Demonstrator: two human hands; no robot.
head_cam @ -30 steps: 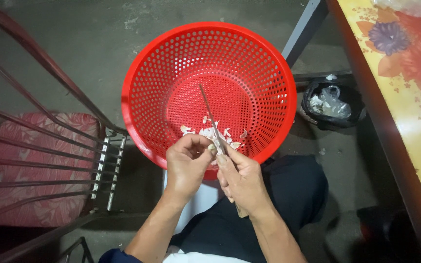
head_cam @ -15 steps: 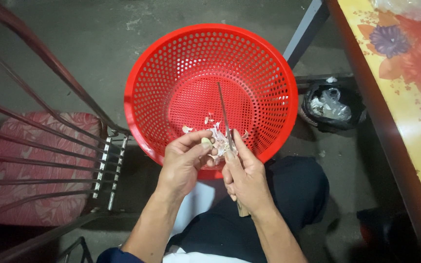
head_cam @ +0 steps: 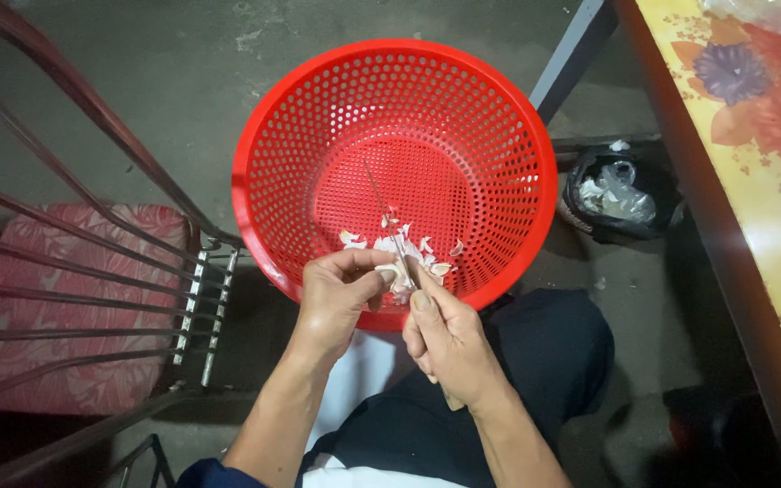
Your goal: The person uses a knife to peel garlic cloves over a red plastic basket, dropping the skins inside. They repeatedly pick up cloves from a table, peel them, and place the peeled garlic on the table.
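Resting on bare concrete floor [head_cam: 164, 81], red basket [head_cam: 508, 117]; left hand [head_cam: 336, 294] grip grasping garlic clove [head_cam: 389, 271]; right hand [head_cam: 449, 339] grip clenched on knife [head_cam: 389, 221].

There was one red perforated basket [head_cam: 499, 136], and in it a small heap of garlic skins [head_cam: 409, 248], some six or seven loose pieces, too small to count surely. Two hands were in view, the left hand [head_cam: 336, 298] and the right hand [head_cam: 449, 339]; between them sat one garlic clove [head_cam: 389, 273] and one thin knife [head_cam: 381, 203]. One metal-framed chair [head_cam: 65, 298] with one red floral cushion, one black bin [head_cam: 621, 194] and one flowered table [head_cam: 752, 145] stood about
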